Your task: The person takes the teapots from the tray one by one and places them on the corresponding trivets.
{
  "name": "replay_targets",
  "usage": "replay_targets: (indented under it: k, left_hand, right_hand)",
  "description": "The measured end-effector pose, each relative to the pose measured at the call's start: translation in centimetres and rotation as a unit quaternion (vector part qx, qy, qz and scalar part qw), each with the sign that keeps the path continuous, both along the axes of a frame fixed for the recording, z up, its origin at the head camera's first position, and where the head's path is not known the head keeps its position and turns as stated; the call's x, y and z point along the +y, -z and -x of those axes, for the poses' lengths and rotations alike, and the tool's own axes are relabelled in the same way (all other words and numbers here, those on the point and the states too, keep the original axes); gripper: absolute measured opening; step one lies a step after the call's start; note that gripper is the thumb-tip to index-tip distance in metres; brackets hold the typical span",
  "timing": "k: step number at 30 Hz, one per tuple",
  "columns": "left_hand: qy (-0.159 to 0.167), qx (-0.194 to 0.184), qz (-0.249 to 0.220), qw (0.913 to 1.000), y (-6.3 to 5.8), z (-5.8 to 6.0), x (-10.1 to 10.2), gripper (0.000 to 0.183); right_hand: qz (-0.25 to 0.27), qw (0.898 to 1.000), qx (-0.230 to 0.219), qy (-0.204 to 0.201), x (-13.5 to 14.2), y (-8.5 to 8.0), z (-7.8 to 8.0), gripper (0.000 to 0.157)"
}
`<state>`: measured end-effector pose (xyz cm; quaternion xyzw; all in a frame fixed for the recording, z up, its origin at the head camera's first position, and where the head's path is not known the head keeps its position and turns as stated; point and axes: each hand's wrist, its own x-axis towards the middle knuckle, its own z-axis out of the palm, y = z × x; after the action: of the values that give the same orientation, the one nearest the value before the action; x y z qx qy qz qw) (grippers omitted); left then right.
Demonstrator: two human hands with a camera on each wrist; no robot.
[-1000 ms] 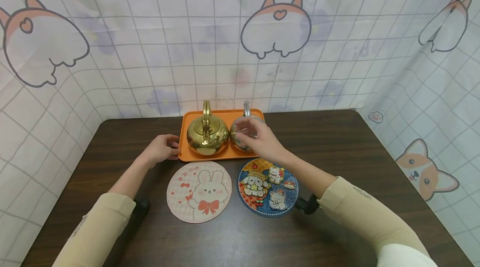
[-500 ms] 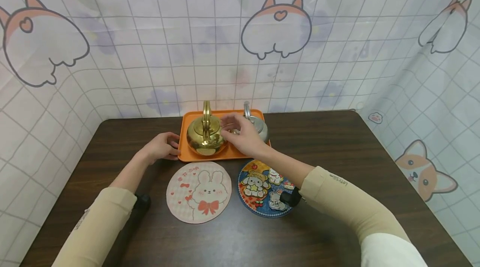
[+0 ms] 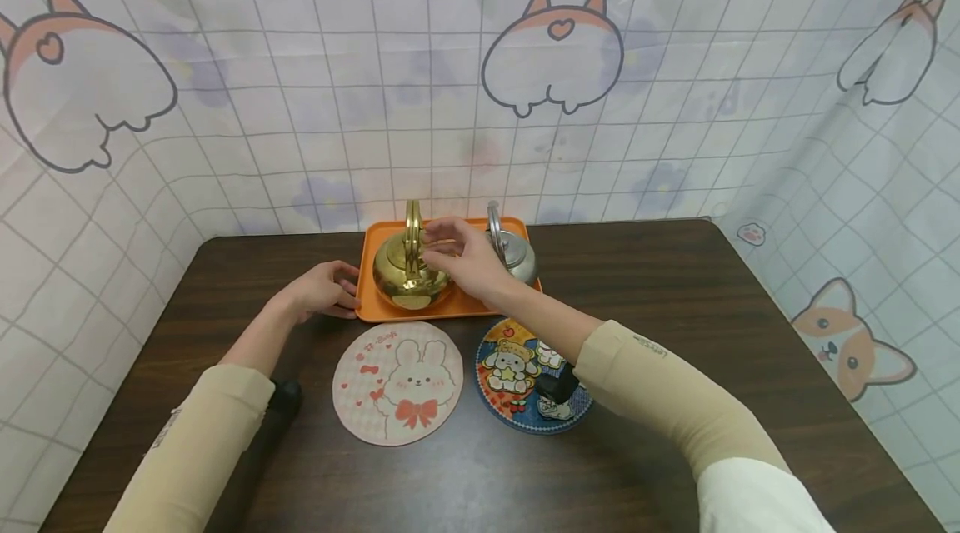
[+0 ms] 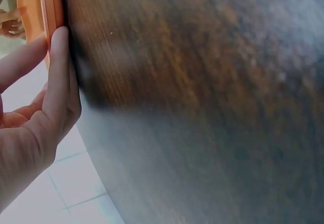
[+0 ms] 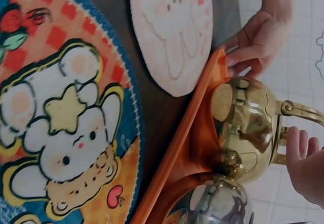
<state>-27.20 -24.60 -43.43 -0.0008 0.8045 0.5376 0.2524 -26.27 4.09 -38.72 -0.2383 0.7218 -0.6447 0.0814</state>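
Wood-grain counter [image 3: 645, 291] backed by corgi-print cloth [image 3: 360, 100]; far orange tray [image 3: 465, 310] touched by relaxed left hand [image 3: 322, 291]; loose-fingered right hand [image 3: 471, 261] seen beside gold kettle [image 3: 405, 281].

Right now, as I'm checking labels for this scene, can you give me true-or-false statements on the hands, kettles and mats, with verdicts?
1. The gold kettle and silver kettle stand on the orange tray. True.
2. The left hand grips the silver kettle. False: its fingers touch the orange tray's edge.
3. The right hand is close to the gold kettle's handle. True.
4. The rabbit mat lies on the orange tray. False: it lies on the dark table.
5. In the head view, the blue-rimmed mat lies right of the rabbit mat. True.
6. There, the silver kettle is left of the gold kettle. False: it is on the right.
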Motion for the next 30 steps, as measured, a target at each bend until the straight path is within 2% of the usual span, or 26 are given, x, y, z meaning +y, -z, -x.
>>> replay_targets:
  k: [6, 9, 20, 30]
  left_hand:
    - [0.009, -0.012, -0.022, 0.9997, 0.3, 0.2, -0.4, 0.069]
    - [0.009, -0.019, -0.029, 0.9994, 0.3, 0.3, -0.6, 0.070]
    - [-0.011, -0.047, -0.034, 0.9982, 0.3, 0.9, -0.9, 0.064]
    - [-0.019, -0.047, -0.029, 0.9983, 0.2, 1.0, -0.5, 0.064]
  right_hand:
    - [0.041, 0.998, -0.056, 0.002, -0.8, 0.0, 0.3, 0.040]
    - [0.044, 0.996, -0.071, 0.001, -1.1, 0.0, 0.3, 0.040]
    - [0.020, 0.997, -0.079, 0.005, -2.2, -0.3, 0.4, 0.032]
    - [0.026, 0.996, -0.090, 0.009, -2.4, -0.3, 0.4, 0.024]
